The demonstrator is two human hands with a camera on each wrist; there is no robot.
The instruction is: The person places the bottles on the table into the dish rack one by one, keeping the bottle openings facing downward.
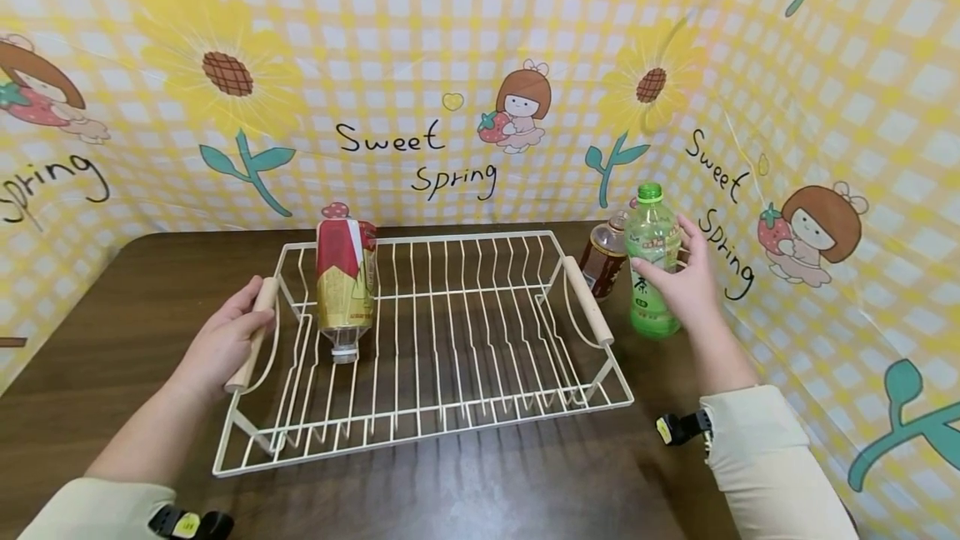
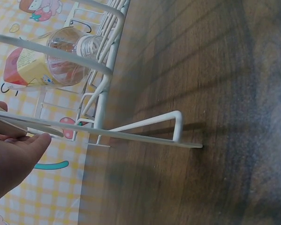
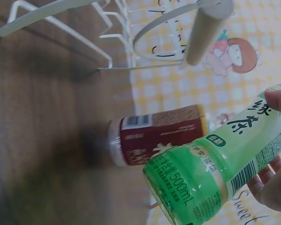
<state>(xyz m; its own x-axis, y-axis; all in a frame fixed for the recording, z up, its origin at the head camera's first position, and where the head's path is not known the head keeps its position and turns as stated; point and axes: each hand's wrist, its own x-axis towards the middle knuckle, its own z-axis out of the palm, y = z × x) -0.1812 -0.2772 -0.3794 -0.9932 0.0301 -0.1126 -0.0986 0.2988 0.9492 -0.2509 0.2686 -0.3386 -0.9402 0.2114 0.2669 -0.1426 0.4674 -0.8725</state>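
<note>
My left hand (image 1: 225, 340) grips the left wooden handle (image 1: 255, 336) of a white wire dish rack (image 1: 442, 427). In the rack's left part a clear plastic bottle (image 1: 347, 282) with a red and gold label leans neck-down, its white neck toward me. To the right of the rack, my right hand (image 1: 693, 277) holds a green tea bottle (image 1: 651, 307) upright, thumb on one side and fingers on the other. The bottle's base shows above the table in the right wrist view. Just behind it stands a brown-labelled bottle (image 1: 603, 261), partly hidden by the green one.
The rack's right wooden handle (image 1: 588, 302) is close beside the two right-hand bottles. A dark wood table (image 1: 480, 490) lies under everything. A yellow checked cloth (image 1: 420, 48) with printed flowers and figures hangs at the back and right.
</note>
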